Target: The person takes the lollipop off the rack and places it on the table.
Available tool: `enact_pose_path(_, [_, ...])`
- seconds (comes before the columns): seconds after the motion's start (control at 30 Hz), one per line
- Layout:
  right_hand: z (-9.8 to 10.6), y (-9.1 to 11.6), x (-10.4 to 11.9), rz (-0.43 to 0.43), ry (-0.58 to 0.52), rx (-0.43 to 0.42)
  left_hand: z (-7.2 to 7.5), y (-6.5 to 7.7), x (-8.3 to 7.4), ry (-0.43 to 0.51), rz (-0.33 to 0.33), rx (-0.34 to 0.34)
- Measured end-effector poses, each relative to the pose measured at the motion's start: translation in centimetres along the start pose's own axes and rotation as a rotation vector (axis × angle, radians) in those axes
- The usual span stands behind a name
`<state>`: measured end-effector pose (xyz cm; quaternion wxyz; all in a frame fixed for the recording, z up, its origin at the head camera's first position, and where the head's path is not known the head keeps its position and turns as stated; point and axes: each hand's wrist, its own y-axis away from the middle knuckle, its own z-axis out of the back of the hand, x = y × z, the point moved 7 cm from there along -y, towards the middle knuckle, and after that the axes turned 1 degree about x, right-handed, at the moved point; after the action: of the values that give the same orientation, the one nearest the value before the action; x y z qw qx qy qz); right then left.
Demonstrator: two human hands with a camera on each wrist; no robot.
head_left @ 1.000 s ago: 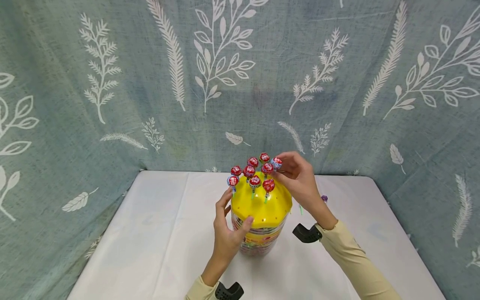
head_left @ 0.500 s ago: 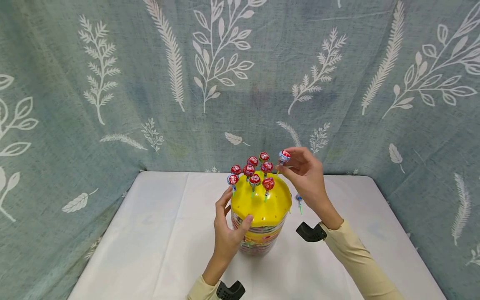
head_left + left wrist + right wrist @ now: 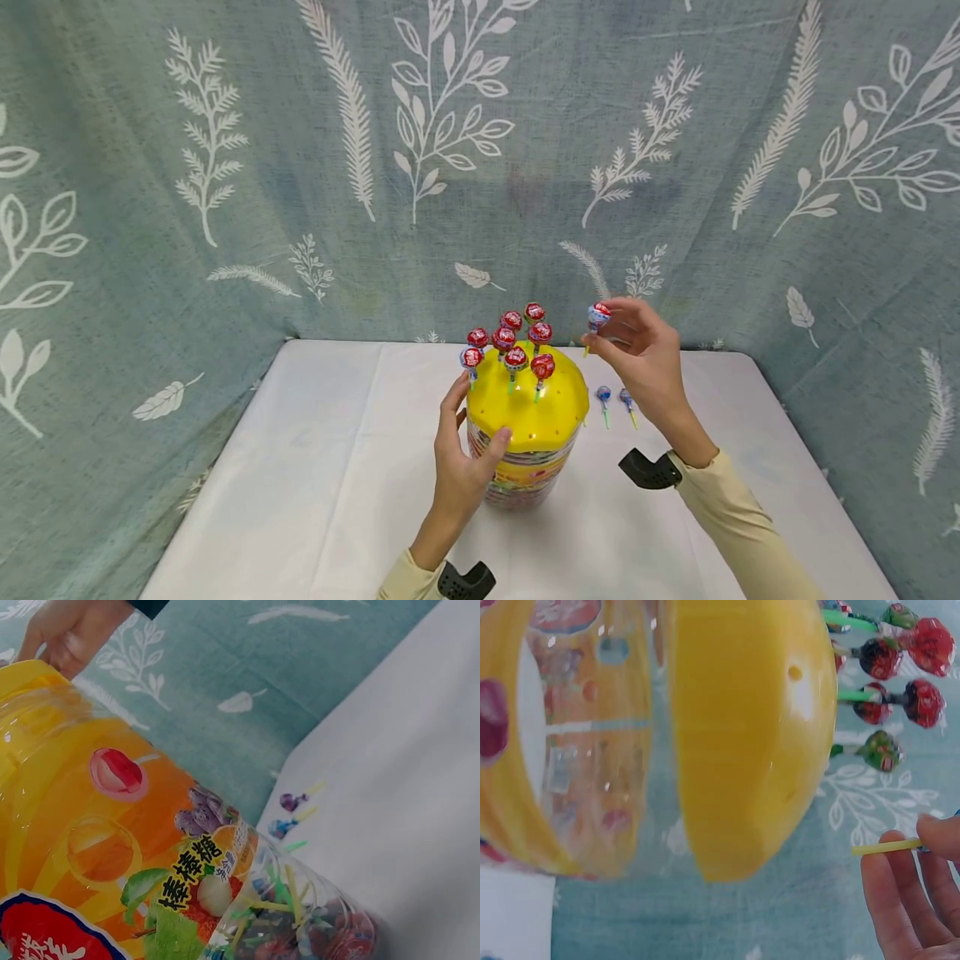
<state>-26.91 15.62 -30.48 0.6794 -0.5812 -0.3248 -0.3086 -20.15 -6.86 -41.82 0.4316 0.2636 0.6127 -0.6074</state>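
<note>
A tall clear plastic candy jar (image 3: 525,487) with a yellow domed lid (image 3: 551,412) stands upright on the table. Several wrapped lollipops (image 3: 515,358) stick up from small holes in the lid, mostly along its far and left parts. My left hand (image 3: 461,471) grips the jar near the lid, thumb on the near side and fingers round the left. To the right of the lid and apart from it, my right hand (image 3: 645,354) pinches a blue-and-red wrapped lollipop (image 3: 598,315), head up. Its yellow stick (image 3: 889,846) points toward the lid's level in the right wrist view.
Two loose lollipops, one on a green stick (image 3: 604,394) and one on a yellow stick (image 3: 627,397), lie on the white tablecloth (image 3: 315,450) right of the jar. More lollipops (image 3: 281,922) fill the jar's bottom. A patterned curtain (image 3: 517,183) hangs behind.
My right hand has drawn the lollipop away from the lid's right edge, out to the right. Both loose lollipops on the table now show fully. My left hand keeps its hold on the jar.
</note>
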Motion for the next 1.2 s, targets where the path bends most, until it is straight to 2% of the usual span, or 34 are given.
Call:
enact_pose_path(0.17, [1.3, 0.5, -0.4, -0.015, 0.007, -0.022, -0.2, -0.1, -0.7, -0.027, -0.022, -0.006])
enact_pose_path(0.33, [2.5, 1.0, -0.9, -0.047, 0.047, -0.043, 0.0, -0.2, -3.0, -0.033, -0.020, -0.003])
enact_pose_path(0.4, [2.9, 1.2, -1.1, -0.057, 0.030, -0.046, 0.0, -0.2, -2.8, -0.044, -0.027, -0.002])
enact_pose_path(0.57, [3.9, 1.8, -1.7, -0.057, -0.010, -0.041, -0.2, 0.0, -0.4, -0.052, -0.042, 0.002])
enact_pose_path(0.67, [4.4, 2.1, -2.1, -0.065, 0.004, -0.046, -0.2, 0.1, 0.0, -0.041, -0.049, 0.004])
enact_pose_path(1.03, [6.1, 3.9, -3.6, -0.140, 0.131, -0.088, -0.1, 0.0, -0.1, -0.040, -0.054, 0.001])
enact_pose_path(1.1, [6.5, 4.2, -4.0, -0.154, 0.164, -0.094, 0.0, 0.0, -0.6, -0.040, -0.053, 0.000])
enact_pose_path(1.2, [7.1, 4.6, -4.6, -0.186, 0.190, -0.114, 0.1, -0.1, -2.1, -0.033, -0.051, 0.000])
